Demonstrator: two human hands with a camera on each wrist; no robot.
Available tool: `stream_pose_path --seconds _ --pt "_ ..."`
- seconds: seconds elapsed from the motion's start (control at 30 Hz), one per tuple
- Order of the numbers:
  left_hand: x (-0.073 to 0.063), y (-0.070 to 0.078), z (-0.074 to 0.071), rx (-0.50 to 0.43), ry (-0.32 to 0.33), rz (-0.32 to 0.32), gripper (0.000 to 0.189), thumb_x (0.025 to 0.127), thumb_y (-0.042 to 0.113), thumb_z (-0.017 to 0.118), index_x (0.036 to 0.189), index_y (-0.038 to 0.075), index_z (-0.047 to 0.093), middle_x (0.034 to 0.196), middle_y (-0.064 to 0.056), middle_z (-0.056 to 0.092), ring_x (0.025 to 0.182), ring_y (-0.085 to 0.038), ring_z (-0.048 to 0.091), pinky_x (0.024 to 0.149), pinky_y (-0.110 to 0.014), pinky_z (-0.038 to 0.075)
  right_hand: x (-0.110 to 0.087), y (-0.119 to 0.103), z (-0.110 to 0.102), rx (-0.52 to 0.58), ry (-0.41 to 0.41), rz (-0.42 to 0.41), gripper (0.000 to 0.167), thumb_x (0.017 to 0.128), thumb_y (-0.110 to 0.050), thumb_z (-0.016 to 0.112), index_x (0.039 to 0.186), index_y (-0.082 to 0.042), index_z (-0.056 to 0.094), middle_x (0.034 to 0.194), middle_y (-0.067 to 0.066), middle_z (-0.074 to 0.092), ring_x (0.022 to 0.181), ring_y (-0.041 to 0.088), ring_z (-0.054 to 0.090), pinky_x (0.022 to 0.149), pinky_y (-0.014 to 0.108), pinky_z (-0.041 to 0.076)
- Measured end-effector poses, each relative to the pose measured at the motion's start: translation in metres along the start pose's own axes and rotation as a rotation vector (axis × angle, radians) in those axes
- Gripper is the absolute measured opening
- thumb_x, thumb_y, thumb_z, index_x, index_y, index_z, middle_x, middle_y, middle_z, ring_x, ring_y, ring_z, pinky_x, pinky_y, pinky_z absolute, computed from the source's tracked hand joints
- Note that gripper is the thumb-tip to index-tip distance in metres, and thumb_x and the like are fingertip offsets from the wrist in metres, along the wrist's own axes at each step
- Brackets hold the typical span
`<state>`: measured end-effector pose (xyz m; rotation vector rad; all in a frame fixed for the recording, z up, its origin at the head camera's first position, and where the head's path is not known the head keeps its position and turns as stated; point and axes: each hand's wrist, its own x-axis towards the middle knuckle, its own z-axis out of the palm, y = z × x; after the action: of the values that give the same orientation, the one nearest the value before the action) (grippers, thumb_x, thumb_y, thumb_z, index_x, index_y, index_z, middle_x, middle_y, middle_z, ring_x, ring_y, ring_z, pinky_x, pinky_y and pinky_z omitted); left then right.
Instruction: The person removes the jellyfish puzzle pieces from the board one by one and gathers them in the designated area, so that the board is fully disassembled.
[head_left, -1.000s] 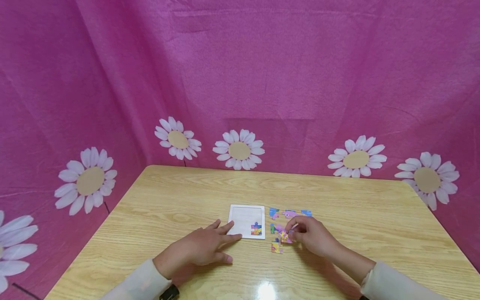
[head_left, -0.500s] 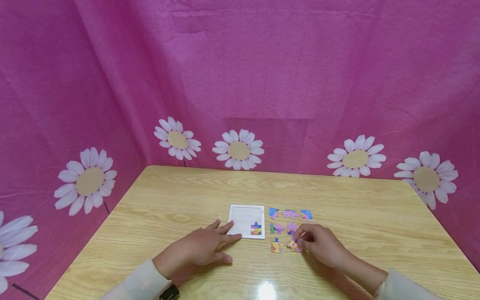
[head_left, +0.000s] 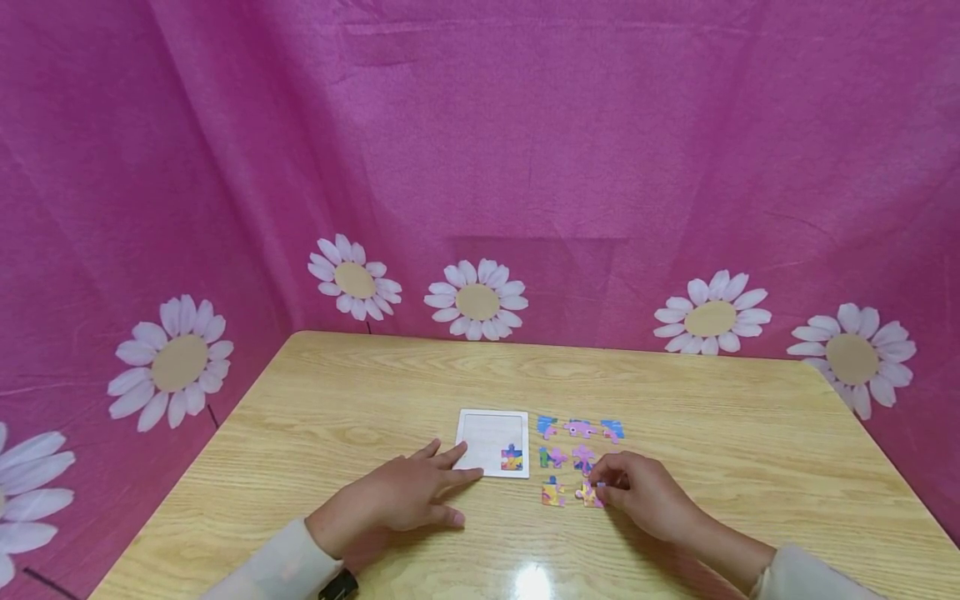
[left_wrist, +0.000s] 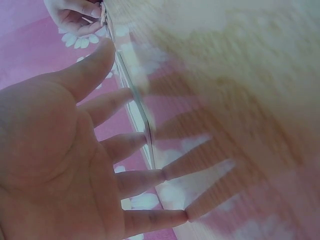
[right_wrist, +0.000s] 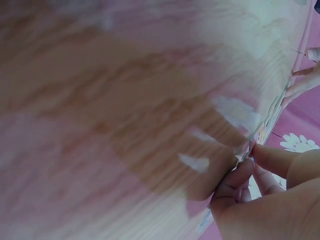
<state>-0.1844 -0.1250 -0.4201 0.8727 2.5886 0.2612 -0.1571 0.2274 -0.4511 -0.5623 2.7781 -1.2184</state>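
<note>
A white square puzzle tray (head_left: 491, 412) lies on the table, with one colourful jigsaw piece (head_left: 512, 458) in its near right corner. My left hand (head_left: 405, 493) is spread flat, fingertips at the tray's left and near edges; the left wrist view shows its fingers straight. To the right of the tray, several jigsaw pieces are laid out in rows. At the near row, my right hand (head_left: 648, 496) pinches a yellow and pink jigsaw piece (head_left: 587, 493) between thumb and forefinger, low at the tabletop. The curled fingers cover that piece's right side. Left of it lies another yellow jigsaw piece (head_left: 552, 493).
Blue and pink jigsaw pieces (head_left: 580, 428) form the far row, and green and purple jigsaw pieces (head_left: 553, 457) the middle one. Behind the glossy wooden table (head_left: 360, 383) hangs a magenta cloth (head_left: 555, 167) printed with white daisies.
My right hand has moved right with the yellow and pink piece, from over the middle row to the near row, and has barely shifted since. My left hand stays put at the tray.
</note>
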Motion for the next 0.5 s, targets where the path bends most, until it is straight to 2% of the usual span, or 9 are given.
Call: stream_pose_path --seconds 0.37,0.5 --pt "0.0 0.0001 0.0003 0.0 0.001 0.001 0.064 0.096 0.057 0.064 0.155 0.042 0.046 0.17 0.0 0.026 0.154 -0.042 0.026 0.109 -0.072 0.034 -0.0006 -0.0005 0.0032 -0.019 0.028 0.02 0.011 0.089 -0.001 0.077 0.093 -0.01 0.073 0.082 -0.005 0.063 0.073 0.002 0.054 0.066 0.023 0.048" --pt "-0.0002 0.0009 -0.0008 -0.008 -0.002 -0.004 0.065 0.095 0.058 0.065 0.155 0.042 0.047 0.17 0.0 0.027 0.154 -0.042 0.026 0.11 -0.072 0.034 -0.0003 -0.0004 0.0035 0.007 0.022 0.028 0.01 0.089 0.0 0.077 0.092 -0.009 0.072 0.082 -0.004 0.064 0.073 0.001 0.056 0.065 0.022 0.049"
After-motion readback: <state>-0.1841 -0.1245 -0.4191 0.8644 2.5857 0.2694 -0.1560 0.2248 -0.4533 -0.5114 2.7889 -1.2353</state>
